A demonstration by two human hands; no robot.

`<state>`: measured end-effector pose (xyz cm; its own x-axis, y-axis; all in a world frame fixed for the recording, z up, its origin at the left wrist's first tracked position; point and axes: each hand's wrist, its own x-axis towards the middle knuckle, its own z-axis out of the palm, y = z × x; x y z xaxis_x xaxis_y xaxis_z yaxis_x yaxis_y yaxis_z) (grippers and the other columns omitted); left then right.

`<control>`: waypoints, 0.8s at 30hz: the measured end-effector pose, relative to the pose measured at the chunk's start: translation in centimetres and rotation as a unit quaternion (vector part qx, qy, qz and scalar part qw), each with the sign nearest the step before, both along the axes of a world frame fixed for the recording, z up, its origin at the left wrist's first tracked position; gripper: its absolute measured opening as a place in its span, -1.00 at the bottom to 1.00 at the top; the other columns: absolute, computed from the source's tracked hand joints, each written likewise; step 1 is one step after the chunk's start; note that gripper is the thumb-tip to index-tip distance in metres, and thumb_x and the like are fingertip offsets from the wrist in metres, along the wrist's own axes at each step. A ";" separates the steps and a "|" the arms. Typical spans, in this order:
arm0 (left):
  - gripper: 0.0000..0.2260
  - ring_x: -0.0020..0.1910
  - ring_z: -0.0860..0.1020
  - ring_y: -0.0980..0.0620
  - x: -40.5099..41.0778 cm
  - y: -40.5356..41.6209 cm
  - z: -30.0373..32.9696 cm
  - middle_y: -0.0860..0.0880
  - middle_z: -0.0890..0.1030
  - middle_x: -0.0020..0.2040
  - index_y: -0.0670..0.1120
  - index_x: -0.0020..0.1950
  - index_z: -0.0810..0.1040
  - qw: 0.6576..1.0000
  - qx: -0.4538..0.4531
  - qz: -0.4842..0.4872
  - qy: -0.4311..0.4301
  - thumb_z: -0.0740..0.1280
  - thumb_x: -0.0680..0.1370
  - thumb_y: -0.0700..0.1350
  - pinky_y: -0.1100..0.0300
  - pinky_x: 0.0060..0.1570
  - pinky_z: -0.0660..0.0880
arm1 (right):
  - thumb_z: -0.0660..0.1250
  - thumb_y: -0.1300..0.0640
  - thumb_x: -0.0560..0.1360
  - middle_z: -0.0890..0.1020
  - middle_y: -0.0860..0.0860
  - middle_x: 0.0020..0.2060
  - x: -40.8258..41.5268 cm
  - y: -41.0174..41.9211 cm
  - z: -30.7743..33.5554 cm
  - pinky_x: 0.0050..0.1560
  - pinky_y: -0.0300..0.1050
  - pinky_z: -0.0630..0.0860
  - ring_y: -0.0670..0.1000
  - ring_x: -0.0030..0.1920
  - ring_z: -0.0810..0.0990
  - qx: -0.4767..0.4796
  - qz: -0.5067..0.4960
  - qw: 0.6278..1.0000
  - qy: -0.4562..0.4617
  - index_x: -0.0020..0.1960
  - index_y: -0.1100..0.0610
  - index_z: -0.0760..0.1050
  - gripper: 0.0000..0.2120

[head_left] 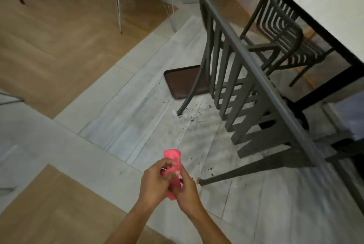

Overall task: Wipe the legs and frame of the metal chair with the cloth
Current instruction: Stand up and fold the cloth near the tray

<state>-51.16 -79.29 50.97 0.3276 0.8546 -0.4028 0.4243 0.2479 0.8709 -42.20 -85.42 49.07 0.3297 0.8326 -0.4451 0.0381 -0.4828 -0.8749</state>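
A dark grey metal chair (pixel 246 78) with a slatted back and seat stands right of centre on the pale tiled floor. Two of its legs show, one ending at the middle of the floor (pixel 180 113) and one near my hands (pixel 202 182). Low in the middle, both hands hold a bunched pink cloth (pixel 174 158). My left hand (pixel 155 180) grips it from the left with curled fingers. My right hand (pixel 186 190) pinches its lower part from the right. Both hands are apart from the chair, to its lower left.
A brown tray (pixel 177 80) lies on the floor behind the chair leg. Crumbs (pixel 194 119) are scattered beneath the chair. A second grey chair (pixel 285 26) and a white-topped table (pixel 331 26) stand at the right. A stool with thin metal legs (pixel 120 7) stands at the top.
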 end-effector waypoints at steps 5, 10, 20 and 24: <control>-0.82 -0.18 0.58 0.23 0.5 6.3 7.2 0.10 0.64 -0.18 0.10 -0.12 0.62 0.998 0.024 -0.050 -0.039 0.45 0.42 -0.19 0.44 -0.18 0.43 | 0.27 0.32 0.51 0.67 -0.10 -0.19 1.1 5.4 6.2 -0.18 -0.32 0.54 -0.14 -0.16 0.64 0.019 -0.022 0.997 -0.070 -0.07 -0.13 0.59 -0.66; -0.74 -0.13 0.53 0.21 2.2 13.6 12.2 0.14 0.56 -0.09 0.16 -0.07 0.52 0.993 0.087 -0.074 -0.035 0.38 0.48 -0.23 0.46 -0.19 0.43 | 0.33 0.35 0.46 0.63 -0.01 -0.20 3.9 12.5 10.3 -0.11 -0.02 0.61 -0.01 -0.17 0.62 0.074 -0.049 0.987 -0.137 0.00 0.15 0.58 -0.82; -0.49 0.37 0.29 0.06 4.1 31.2 13.2 0.05 0.10 0.51 0.25 0.44 0.16 0.945 0.229 -0.217 0.089 0.27 0.57 -0.06 0.23 0.25 0.39 | 0.25 0.46 0.40 0.53 -0.22 -0.30 4.7 30.7 13.0 -0.23 -0.31 0.47 -0.22 -0.28 0.53 0.069 -0.123 0.962 -0.235 0.01 0.18 0.58 -0.70; -0.41 0.46 0.19 0.06 4.1 37.3 14.1 0.10 -0.01 0.55 0.35 0.40 -0.08 0.925 0.230 -0.285 0.098 0.24 0.58 0.00 0.17 0.34 0.31 | 0.28 0.42 0.41 0.56 -0.16 -0.28 5.3 35.9 14.2 -0.25 -0.39 0.40 -0.21 -0.30 0.51 0.049 -0.131 0.953 -0.269 0.00 0.12 0.58 -0.71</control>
<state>-47.02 -41.95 65.09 0.7371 0.6615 -0.1383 0.5332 -0.4435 0.7205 -36.86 -49.48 63.27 0.6911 0.7185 -0.0778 0.3823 -0.4548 -0.8044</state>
